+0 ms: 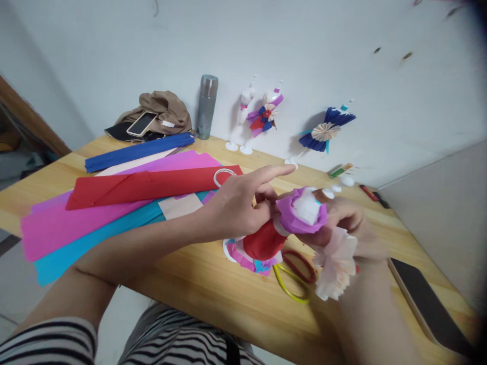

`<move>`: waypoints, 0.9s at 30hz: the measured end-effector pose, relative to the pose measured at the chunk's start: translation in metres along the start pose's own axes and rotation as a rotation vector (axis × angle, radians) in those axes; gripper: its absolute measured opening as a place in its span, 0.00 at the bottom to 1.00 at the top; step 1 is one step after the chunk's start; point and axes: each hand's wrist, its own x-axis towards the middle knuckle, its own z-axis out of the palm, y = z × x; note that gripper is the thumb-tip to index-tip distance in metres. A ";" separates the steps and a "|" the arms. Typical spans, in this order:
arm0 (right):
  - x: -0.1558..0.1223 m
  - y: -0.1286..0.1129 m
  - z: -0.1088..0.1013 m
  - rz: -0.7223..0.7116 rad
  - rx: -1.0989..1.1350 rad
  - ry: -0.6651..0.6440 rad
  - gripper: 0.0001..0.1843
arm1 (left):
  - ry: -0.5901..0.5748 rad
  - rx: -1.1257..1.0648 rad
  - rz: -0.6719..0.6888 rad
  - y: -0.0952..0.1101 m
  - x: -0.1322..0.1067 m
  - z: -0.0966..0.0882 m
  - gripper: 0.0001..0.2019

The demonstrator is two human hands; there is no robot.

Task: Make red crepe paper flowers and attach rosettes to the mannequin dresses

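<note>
A small white dress form [307, 207] tilts in front of me, wrapped in a purple paper collar [286, 213] and a red paper skirt [262, 242] with pink and blue paper at the hem. My left hand [243, 205] is at its waist, index finger stretched out and the other fingers curled against the form. Behind and right of the form is my right hand [355, 228], blurred, with bent fingers. A pale pleated paper flower [337, 266] hangs from my right hand. Scissors [292, 284] with red and yellow handles lie underneath.
Folded red crepe paper [152, 185], pink, blue and teal sheets and a tape ring [224, 177] lie left. Behind stand a grey flask [207, 106] and a blue-dressed form [325, 131] with two others. A dark phone [429, 306] lies right. A cloth bag [167, 109] sits back left.
</note>
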 end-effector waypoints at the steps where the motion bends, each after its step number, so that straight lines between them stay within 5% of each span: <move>1: 0.000 -0.001 0.000 -0.015 0.008 -0.010 0.07 | -0.016 0.022 -0.008 0.003 -0.002 -0.003 0.31; 6: -0.002 0.002 0.002 -0.041 0.027 0.042 0.05 | -0.111 0.106 -0.078 0.018 -0.010 -0.014 0.39; 13: -0.004 0.003 0.012 0.100 0.129 0.199 0.07 | -0.121 0.034 -0.045 0.002 -0.001 -0.012 0.36; 18: -0.002 0.000 0.017 0.135 0.132 0.243 0.08 | -0.060 -0.003 0.027 0.000 -0.002 -0.004 0.40; 27: -0.009 -0.003 0.009 0.122 0.002 0.162 0.03 | 0.056 -0.022 -0.045 -0.012 0.002 0.000 0.40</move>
